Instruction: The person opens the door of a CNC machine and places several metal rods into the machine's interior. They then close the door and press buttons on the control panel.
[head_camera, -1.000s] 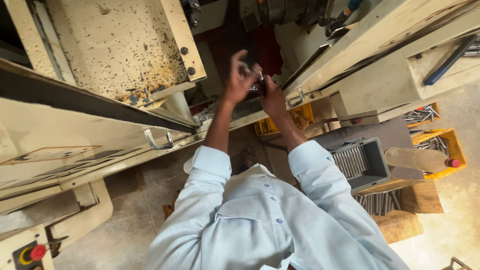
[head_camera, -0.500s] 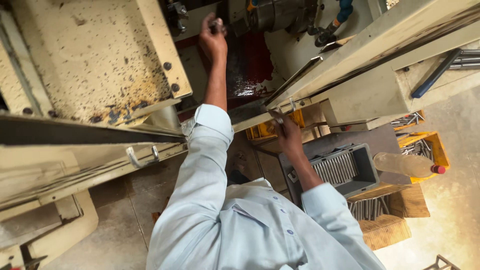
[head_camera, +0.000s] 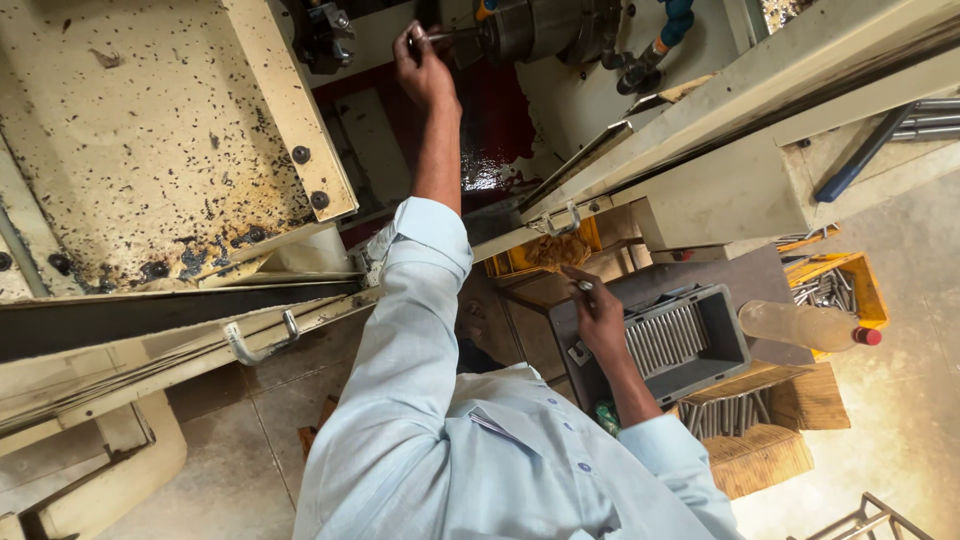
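While left hand (head_camera: 425, 70) pinches rod (head_camera: 455, 36), chuck (head_camera: 520, 28) adjoins.

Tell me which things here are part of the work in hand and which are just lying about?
In use:
- left hand holding a metal rod at the machine chuck
- right hand holding a small metal piece beside the grey crate of rods

Lying about:
- plastic bottle with red cap
- yellow bin
- wooden block
- blue-handled bar
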